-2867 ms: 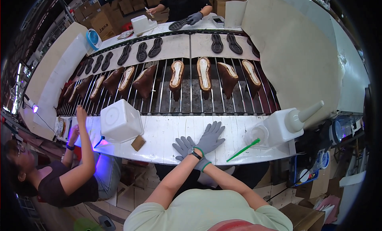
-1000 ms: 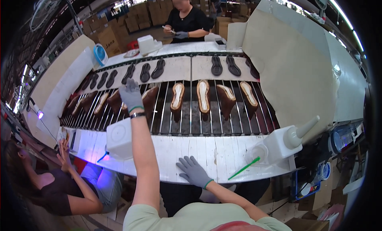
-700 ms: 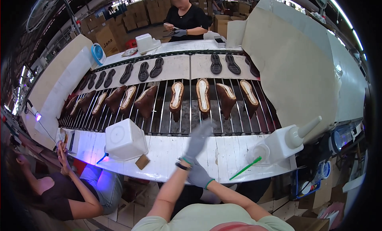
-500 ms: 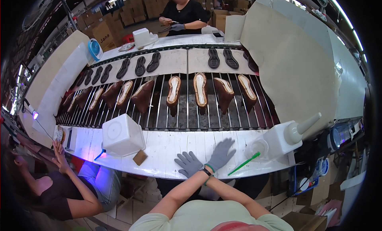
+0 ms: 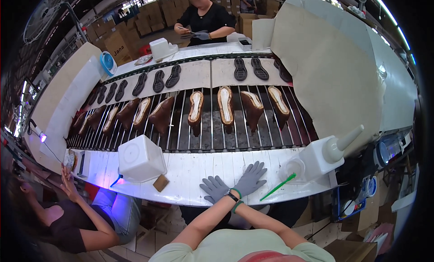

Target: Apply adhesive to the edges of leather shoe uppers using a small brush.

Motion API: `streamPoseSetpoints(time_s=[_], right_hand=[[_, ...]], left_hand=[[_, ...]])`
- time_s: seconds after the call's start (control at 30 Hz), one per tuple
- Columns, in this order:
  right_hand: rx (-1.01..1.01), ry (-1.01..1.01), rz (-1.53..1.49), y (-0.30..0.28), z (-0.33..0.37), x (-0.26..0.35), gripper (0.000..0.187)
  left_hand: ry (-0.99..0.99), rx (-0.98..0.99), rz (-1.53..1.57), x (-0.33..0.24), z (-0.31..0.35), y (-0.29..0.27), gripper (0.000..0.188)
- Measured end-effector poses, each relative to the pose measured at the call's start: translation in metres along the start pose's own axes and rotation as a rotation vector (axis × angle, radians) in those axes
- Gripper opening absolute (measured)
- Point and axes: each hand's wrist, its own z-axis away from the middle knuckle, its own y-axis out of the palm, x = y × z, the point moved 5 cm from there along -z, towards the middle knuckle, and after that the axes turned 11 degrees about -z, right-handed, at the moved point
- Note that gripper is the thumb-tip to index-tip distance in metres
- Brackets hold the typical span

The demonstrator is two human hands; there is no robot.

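My forearms cross at the wrists above the near edge of the white table, the left one on top. My left hand (image 5: pixel 251 179), in a grey glove with a green cuff, therefore lies on the right side; its fingers are stretched out and it holds nothing. Lower and to the left, my right hand (image 5: pixel 215 188) wears a matching glove, fingers spread over the tabletop, also without anything in it. A dark wristband (image 5: pixel 232 196) circles my left wrist. Nearest my left hand is a thin green brush (image 5: pixel 276 188), leaning on a translucent cup (image 5: pixel 294 166) beside a white squeeze bottle (image 5: pixel 318 159).
Beyond the white table (image 5: pixel 205 165), a rack of metal rods (image 5: pixel 181 140) carries several brown shoe uppers (image 5: pixel 225 106), with black soles (image 5: pixel 240 69) behind. A white container (image 5: pixel 142 159) and brown block (image 5: pixel 161 183) stand left. One person (image 5: pixel 81 217) sits left; another (image 5: pixel 205 20) stands opposite.
The view has tilted slightly, so the rack and table sit a little lower in it. My crossed hands rest in nearly the same place, still spread.
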Motion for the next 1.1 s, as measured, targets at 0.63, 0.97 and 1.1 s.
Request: streamPoseSetpoints(time_s=[0.63,0.97,1.1], right_hand=[[-0.027,-0.013,-0.007,-0.006,0.000,-0.001,0.059],[-0.052,-0.030,-0.017,-0.010,0.001,0.002,0.059],[-0.045,-0.025,-0.029,-0.009,0.001,0.003,0.058]], left_hand=[[-0.002,-0.007,0.012,0.002,-0.006,0.000,0.054],[-0.004,-0.013,0.019,0.001,-0.004,0.000,0.054],[-0.009,0.000,0.026,0.001,-0.003,-0.002,0.054]])
